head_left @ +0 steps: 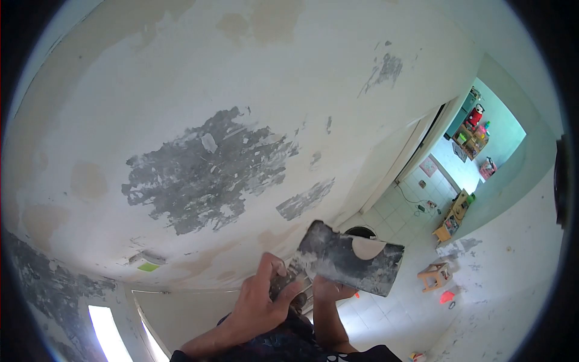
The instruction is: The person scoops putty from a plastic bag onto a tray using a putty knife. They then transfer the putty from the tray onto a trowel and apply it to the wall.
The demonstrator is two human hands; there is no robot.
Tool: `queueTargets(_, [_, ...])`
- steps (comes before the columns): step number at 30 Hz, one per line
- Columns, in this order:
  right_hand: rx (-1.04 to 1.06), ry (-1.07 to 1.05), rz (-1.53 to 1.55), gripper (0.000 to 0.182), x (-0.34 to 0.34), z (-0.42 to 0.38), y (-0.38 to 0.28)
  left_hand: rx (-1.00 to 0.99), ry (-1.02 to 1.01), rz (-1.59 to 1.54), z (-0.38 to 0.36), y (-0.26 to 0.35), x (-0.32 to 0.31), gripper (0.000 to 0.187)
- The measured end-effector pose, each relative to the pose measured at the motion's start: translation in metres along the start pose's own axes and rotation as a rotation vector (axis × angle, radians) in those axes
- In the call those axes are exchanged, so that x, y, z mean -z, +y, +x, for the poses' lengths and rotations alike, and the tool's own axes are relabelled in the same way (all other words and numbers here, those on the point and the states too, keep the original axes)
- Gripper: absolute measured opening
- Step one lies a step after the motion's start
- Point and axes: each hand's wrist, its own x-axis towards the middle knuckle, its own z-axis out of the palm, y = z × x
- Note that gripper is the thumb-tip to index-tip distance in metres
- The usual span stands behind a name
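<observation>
My left hand [256,298] is closed round a small dark scraper [286,283], whose edge meets the left end of a broad plate. My right hand [329,291] is under that dark rectangular plate [338,259], gripping it from below; most of its fingers are hidden. A smooth pale lump of putty [367,248] lies on the plate near its upper edge, and whitish smears cover the rest. Beyond the hands rises a cream wall [151,78] with a large grey rough patch [211,169] and a smaller grey patch [306,198].
Behind the plate stands a dark bucket [362,230]. At the right, a wooden stool [434,276] and a red item [447,297] are on the tiled floor [386,320]. Farther off are a wooden shelf [452,218], a cable and a doorway. A switch plate [148,260] is low on the wall.
</observation>
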Motion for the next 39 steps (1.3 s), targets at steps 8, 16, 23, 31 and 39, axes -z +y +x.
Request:
queueTargets(8, [-0.198,-0.143,0.024,0.055,0.001,0.025,-0.013,-0.171,0.053,-0.179,0.000,-0.030,0.025,0.036])
queueTargets(16, [-1.160,-0.277,1.347,0.066,-0.002,0.059,-0.003,-0.041,-0.287,-0.650,-0.016,-0.075,0.026,0.031])
queueTargets(23, [-1.199,-0.382,1.291,0.063,-0.007,0.059,-0.019,0.214,-0.631,-0.975,0.022,-0.077,0.049,0.036])
queueTargets(31, [-1.477,-0.395,1.528,0.063,0.017,0.027,0.019,0.292,-0.796,-1.192,0.056,-0.099,0.045,0.036])
queueTargets(39, [-0.879,-0.780,0.284,0.062,0.032,0.046,0.014,0.627,-0.628,-1.267,0.038,-0.152,0.053,0.055])
